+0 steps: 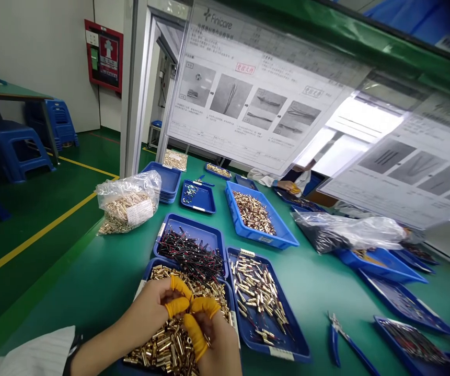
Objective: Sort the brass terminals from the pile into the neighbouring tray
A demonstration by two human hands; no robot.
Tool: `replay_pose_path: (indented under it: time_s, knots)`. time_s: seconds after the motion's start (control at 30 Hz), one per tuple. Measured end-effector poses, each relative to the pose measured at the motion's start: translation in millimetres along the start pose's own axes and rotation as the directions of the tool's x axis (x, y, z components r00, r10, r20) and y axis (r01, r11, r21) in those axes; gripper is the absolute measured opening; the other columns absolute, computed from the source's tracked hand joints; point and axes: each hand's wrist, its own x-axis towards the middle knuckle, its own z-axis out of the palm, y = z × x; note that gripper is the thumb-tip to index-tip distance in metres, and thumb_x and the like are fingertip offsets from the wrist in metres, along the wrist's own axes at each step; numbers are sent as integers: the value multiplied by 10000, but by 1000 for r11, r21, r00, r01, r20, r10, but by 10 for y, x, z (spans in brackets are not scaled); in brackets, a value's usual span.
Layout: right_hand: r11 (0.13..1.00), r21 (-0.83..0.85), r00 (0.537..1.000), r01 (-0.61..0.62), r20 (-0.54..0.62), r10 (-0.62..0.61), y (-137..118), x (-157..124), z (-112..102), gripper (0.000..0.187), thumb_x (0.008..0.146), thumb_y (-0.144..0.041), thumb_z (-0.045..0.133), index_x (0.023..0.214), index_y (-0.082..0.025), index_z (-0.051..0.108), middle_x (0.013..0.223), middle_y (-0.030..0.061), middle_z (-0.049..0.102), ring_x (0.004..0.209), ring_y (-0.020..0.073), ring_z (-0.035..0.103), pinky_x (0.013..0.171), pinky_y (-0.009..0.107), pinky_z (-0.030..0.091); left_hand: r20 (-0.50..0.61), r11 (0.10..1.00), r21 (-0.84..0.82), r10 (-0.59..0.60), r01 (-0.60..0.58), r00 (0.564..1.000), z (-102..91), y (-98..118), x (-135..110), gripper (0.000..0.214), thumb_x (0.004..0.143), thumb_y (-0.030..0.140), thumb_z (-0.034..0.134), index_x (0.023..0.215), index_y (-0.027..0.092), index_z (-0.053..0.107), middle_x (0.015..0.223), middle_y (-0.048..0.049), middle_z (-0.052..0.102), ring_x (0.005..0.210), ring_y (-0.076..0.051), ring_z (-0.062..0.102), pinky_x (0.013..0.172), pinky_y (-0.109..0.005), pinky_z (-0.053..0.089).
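My left hand (158, 308) and my right hand (215, 331) meet fingertip to fingertip, with yellow finger cots on the thumbs and index fingers. Both are closed in a pinch; whatever they grip is too small and hidden to make out. Below them lie loose brass tubes (173, 344) filling a blue tray (146, 274). Just beyond, black and red wire leads (193, 256) are heaped in another blue tray (212, 237). To the right, brass tubes with short leads (258, 287) lie in a long blue tray (303, 350).
Blue-handled pliers (340, 334) lie at the right. A light blue bin (287, 240) holds more metal tubes, and a plastic bag (130, 203) of them sits at left. Hanging instruction sheets (248, 94) cross the top. Opposite, another person's hand (287, 185) shows.
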Motion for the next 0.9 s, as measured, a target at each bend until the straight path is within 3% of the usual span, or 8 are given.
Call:
replay_pose_path:
  time_s: [0.13,0.3,0.4,0.57,0.67,0.77,0.9]
  knots:
    - [995,44,995,-94,19,94,46,12,-13,221,726,-410,617,732,-190,587,628,15,631,532,151,601,510,219,484,39,1000,9,25,-25,999,16,-24,1,65,711,201,558,753,174,600,756,-9,606,764,-192,575,682,-283,460]
    - [993,77,996,-90,12,89,73,12,-19,251,721,-425,620,764,-180,592,643,14,614,570,155,603,552,232,480,25,951,284,122,-124,992,13,-4,-29,92,732,190,531,766,179,615,806,-22,587,786,-191,548,702,-276,446]
    - [995,51,996,-88,7,88,98,8,-23,279,716,-447,619,768,-174,598,624,9,605,552,155,587,532,234,471,37,921,358,151,-155,988,9,-11,-40,115,732,166,505,772,185,611,820,-24,594,798,-186,546,719,-269,445]
    - [998,11,997,-62,48,61,84,-9,-32,340,756,-516,552,729,-178,562,594,14,617,502,142,571,485,224,429,62,939,293,169,-179,984,16,-29,-35,125,716,138,493,770,179,598,800,-21,597,758,-173,563,696,-264,463]
    - [985,135,983,-112,163,89,-19,-3,-53,342,804,-527,486,734,-193,504,443,-43,553,371,102,508,405,183,365,59,971,184,141,-149,988,22,-24,-28,66,715,163,519,753,168,573,740,-12,584,697,-163,562,644,-257,468]
    - [947,261,968,-185,215,130,-158,31,-111,298,798,-494,530,780,-200,489,447,-61,561,395,101,535,448,187,415,59,978,150,136,-144,989,-6,-5,-18,66,746,177,497,778,171,555,750,-8,580,693,-160,561,642,-263,466]
    - [928,269,961,-259,167,220,-246,83,-215,233,725,-336,684,824,-188,533,517,-47,606,473,110,572,513,205,448,30,874,473,106,-108,994,-117,10,-9,97,767,157,495,842,189,548,857,-21,561,793,-194,525,702,-307,438]
